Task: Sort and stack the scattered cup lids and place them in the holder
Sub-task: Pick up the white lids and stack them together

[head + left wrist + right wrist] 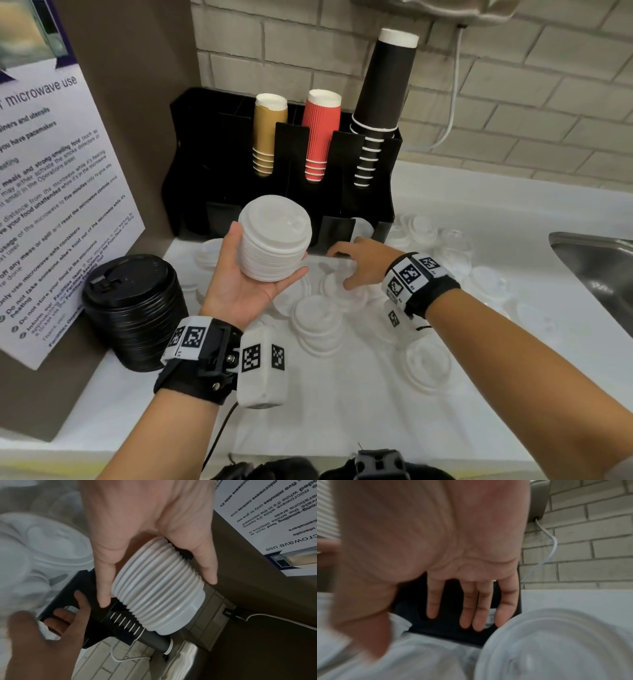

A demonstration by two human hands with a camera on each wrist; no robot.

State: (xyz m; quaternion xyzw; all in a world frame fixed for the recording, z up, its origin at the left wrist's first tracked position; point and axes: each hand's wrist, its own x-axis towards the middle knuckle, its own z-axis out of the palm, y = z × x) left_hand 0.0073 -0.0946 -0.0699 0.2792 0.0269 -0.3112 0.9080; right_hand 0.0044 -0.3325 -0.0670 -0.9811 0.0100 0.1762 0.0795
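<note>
My left hand (pixel 267 251) is raised palm up and grips a tall stack of white lids (pixel 275 222), thumb on one side and fingers on the other; the left wrist view shows the ribbed stack (pixel 159 588) close up. My right hand (pixel 342 269) reaches low over the counter with straight fingers (pixel 477 615) against the front of the black holder (pixel 191 144). It holds nothing. A white lid (pixel 363 228) stands in the holder's front slot just beyond those fingers. Loose white lids (pixel 318 322) and clear lids (pixel 428 363) lie scattered on the white counter.
A stack of black lids (pixel 137 308) stands at the left by the microwave notice (pixel 51 205). The holder's back slots carry tan cups (pixel 267 133), red cups (pixel 320 133) and black cups (pixel 383 102). A steel sink (pixel 596 267) lies at the right.
</note>
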